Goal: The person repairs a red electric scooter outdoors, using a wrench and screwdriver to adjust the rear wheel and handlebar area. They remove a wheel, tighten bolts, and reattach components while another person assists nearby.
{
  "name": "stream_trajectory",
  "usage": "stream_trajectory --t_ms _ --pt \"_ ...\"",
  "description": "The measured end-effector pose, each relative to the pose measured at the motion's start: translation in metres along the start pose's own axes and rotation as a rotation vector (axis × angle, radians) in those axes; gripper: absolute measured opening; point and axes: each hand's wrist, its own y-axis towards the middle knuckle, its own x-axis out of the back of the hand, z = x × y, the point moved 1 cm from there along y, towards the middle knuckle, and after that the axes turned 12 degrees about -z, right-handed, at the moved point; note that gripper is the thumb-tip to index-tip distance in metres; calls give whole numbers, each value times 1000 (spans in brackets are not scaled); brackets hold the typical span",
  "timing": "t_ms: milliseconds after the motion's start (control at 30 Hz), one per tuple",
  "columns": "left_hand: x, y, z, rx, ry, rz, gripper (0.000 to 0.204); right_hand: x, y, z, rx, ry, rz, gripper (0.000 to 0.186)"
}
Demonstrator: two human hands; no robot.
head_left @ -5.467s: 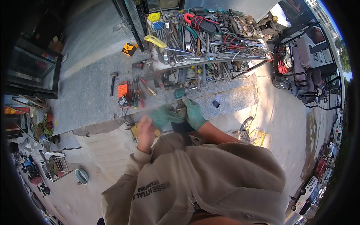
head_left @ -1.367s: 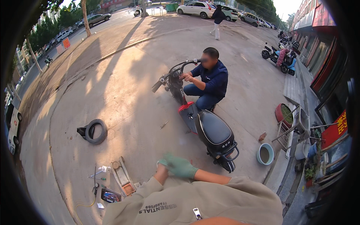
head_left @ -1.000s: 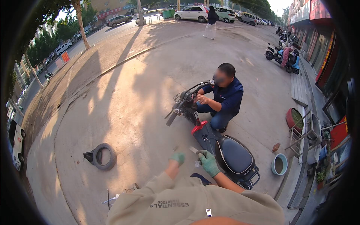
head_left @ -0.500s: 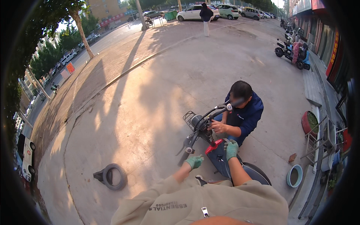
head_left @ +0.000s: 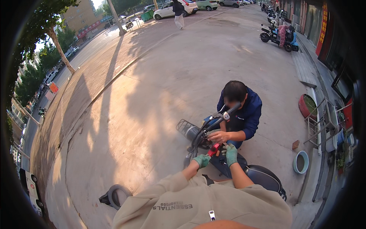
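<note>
A small electric bike stands in front of me, with a dark seat (head_left: 261,176) and black handlebars (head_left: 198,139) turned to the left. My left hand (head_left: 202,160), in a green work glove, has its fingers closed at the lower end of a red plastic piece (head_left: 214,149) below the handlebars. My right hand (head_left: 230,154), gloved too, is just right of that piece, fingers partly spread; I make out nothing in it. Opposite me a person (head_left: 248,114) in a dark blue jacket crouches, one bare hand (head_left: 219,136) at the handlebar stem.
A wire basket (head_left: 185,125) sits at the bike's front. Loose on the concrete lies a tyre (head_left: 117,195). To the right are a pale blue basin (head_left: 301,162), a brick (head_left: 295,145), a red planter (head_left: 305,105) and a metal frame. Parked scooters (head_left: 280,37) and cars stand farther off.
My left hand has moved up and right onto the red plastic piece. The handlebars have turned, the view has shifted, and the person in the distance has walked a little.
</note>
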Motion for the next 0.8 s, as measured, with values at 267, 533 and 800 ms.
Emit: stream_trajectory --t_ms 267,533,800 --pt "22 34 18 -202 255 214 76 5 23 -11 60 48 -74 16" --pt "10 9 -38 -212 558 125 50 -2 59 -23 -92 101 -209 27" --pt "10 -7 -52 102 137 195 62 -1 63 -6 -152 363 -128 21"
